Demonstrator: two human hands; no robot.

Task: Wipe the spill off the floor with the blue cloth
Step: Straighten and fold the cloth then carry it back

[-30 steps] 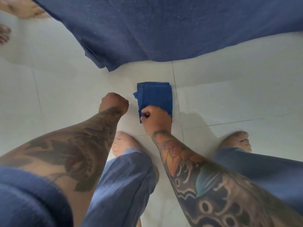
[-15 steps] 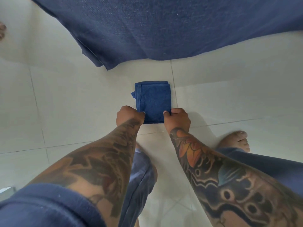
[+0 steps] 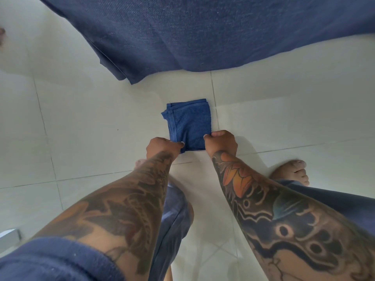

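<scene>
Both hands pinch the near edge of the cloth (image 3: 188, 124): left hand (image 3: 162, 148) on the near-left corner, right hand (image 3: 221, 144) on the near-right, thumb & fingers closed on the fabric. Cloth is folded square, flat on the floor (image 3: 91, 122), stretching away from the grip w/ a tile joint just right of it. Two-corner hold prob keeps the pad square for a pull. Can't make out the spill; maybe under it. Bare foot (image 3: 292, 171) sits right of the right wrist, clear.

The blue cloth's (image 3: 188, 124) near corners sit under both hands — left hand (image 3: 162, 147), right hand (image 3: 221, 144). No spill is discernible on the floor (image 3: 81, 122). At 12 o'clock, dark blue fabric (image 3: 203, 31) runs off-frame — unidentifiable.
</scene>
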